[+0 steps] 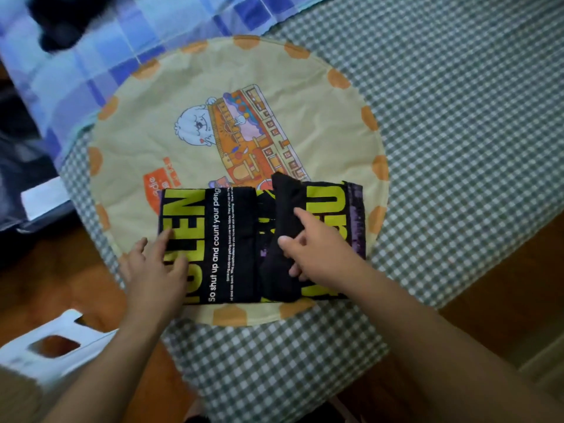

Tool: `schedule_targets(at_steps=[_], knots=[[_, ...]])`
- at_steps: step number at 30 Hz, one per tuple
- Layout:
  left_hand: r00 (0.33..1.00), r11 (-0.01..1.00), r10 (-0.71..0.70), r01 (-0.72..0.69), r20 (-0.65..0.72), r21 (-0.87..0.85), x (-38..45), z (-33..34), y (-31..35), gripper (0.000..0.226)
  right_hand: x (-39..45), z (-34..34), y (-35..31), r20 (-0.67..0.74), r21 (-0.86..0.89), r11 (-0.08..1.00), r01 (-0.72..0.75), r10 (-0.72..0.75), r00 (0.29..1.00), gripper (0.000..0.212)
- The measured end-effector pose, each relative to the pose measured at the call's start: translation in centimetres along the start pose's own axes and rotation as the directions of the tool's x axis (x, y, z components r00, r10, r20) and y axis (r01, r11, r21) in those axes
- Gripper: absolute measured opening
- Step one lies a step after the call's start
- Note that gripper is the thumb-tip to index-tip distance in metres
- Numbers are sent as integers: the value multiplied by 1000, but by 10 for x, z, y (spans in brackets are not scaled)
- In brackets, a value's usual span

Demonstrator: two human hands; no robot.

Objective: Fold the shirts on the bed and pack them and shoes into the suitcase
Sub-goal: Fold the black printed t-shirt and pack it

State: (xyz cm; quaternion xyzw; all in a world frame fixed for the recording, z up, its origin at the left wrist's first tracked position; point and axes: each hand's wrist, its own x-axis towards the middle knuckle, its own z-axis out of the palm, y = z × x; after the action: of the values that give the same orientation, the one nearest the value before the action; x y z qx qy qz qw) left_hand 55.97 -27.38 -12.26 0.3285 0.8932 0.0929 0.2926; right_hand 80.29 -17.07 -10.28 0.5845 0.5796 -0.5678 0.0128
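A black T-shirt with large yellow lettering and small white print [232,239] lies folded into a rectangle on a round cream cushion with orange scallops and a cartoon picture [213,96], near the cushion's front edge. The cushion sits on a green-and-white checked bedcover [457,117], with a blue-and-white plaid cloth [122,41] tucked behind it at the upper left.

The left hand [155,267] rests flat on the shirt's left end — fingers straight and spread, holding nothing. The right hand [311,248] is on the right half, its thumb and lower fingers pinching a fold of black fabric — probably a sleeve, though blur hides it — while the index finger points forward. A white plastic stool [52,349] stands at lower left on the brown wooden floor [76,270].
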Motion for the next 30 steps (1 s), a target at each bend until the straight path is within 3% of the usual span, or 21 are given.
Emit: schedule_targets(at_steps=[2, 4, 5, 7, 9, 11, 14, 18, 21, 23, 25, 27, 29, 30], knots=[[996, 992, 79, -74, -47, 107, -3, 5, -3, 56, 7, 5, 10, -264, -358, 929, 93, -196, 944, 44], [993, 993, 93, -87, -66, 82, -3, 8, 2, 59, 17, -2, 20, -466, -578, 803, 145, -470, 750, 36], [996, 998, 65, -63, -56, 21, -1, 10, 1, 60, 24, -3, 22, -480, -638, 758, 137, -531, 698, 41], [999, 998, 10, -12, -36, -69, 5, 13, -1, 58, 43, -3, 25, -378, -672, 732, 113, -470, 798, 60], [999, 999, 31, -33, -35, -41, 10, 14, -3, 56, 56, 6, 35, -214, -718, 687, 111, -370, 904, 74], [998, 998, 61, -61, -19, -22, 16, 12, -6, 56, 56, 10, 56, -99, -778, 601, 180, -401, 911, 78], [995, 994, 100, -100, 5, 42, 20, 9, -10, 58, 49, 2, 85, -12, -775, 537, 334, -541, 841, 74], [993, 993, 114, -115, 27, 14, 20, 6, -10, 59, 52, 3, 76, -52, -767, 552, 327, -562, 826, 74], [996, 960, 79, -64, 43, -271, 24, -2, -7, 52, 59, 23, 51, -160, -783, 590, 198, -498, 853, 70], [996, 875, 27, 15, 81, -485, 26, -10, -9, 52, 70, 41, 43, -184, -813, 569, 119, -446, 876, 69], [967, 742, -99, 230, 236, -629, 27, -25, -7, 59, 78, 55, 42, -176, -842, 536, 60, -379, 909, 70], [906, 610, -101, 383, 411, -694, 26, -38, 1, 58, 81, 57, 42, -161, -841, 538, 53, -343, 926, 69], [883, 552, 1, 391, 470, -736, 14, -51, 20, 51, 74, 48, 36, -161, -772, 627, 103, -349, 923, 69], [886, 545, 64, 355, 459, -760, 4, -57, 36, 50, 67, 40, 30, -188, -663, 734, 147, -354, 916, 67]])
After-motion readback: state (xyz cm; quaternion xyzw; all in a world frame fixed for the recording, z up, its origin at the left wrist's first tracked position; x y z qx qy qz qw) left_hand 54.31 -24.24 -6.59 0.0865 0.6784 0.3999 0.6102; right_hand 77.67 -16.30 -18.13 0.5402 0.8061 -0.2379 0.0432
